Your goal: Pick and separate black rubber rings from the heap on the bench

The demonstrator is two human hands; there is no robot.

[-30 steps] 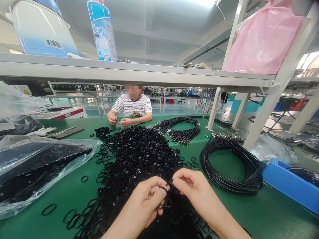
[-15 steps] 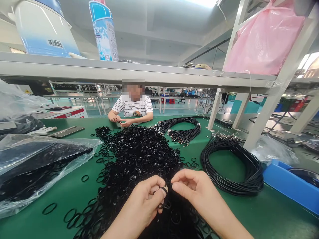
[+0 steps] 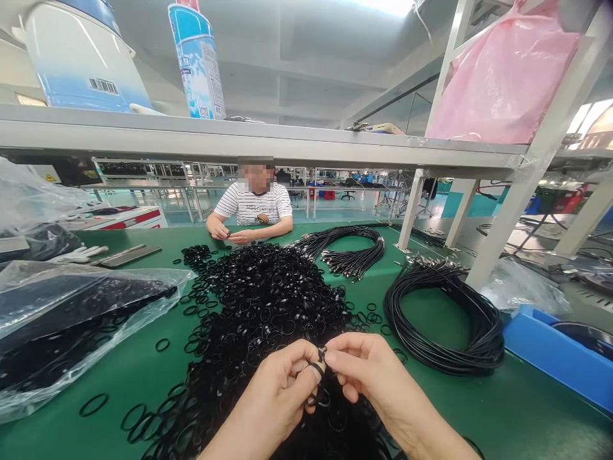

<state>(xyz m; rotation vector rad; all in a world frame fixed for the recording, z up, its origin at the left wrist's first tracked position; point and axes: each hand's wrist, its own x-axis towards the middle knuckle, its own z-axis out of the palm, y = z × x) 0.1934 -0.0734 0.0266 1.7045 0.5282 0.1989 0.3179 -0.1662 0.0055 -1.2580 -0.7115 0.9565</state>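
Note:
Above a large heap of black rubber rings, my two hands meet almost fingertip to fingertip. My left hand is closed, with a black ring looped by its thumb and forefinger; more black rings show under its curled fingers. The thumb and forefinger of my right hand pinch a small black piece, which looks like part of a ring, right at the left fingertips. How many rings the left hand holds is hidden. Loose rings lie on the green table to the left of the heap.
Coiled black cables and a blue bin lie on the right. A clear plastic bag of black pieces is on the left. Across the table sits a person handling small black pieces. A shelf spans overhead.
My right hand has moved left to the left fingertips, and its thumb and forefinger have closed on a black ring there. My left hand has hardly moved.

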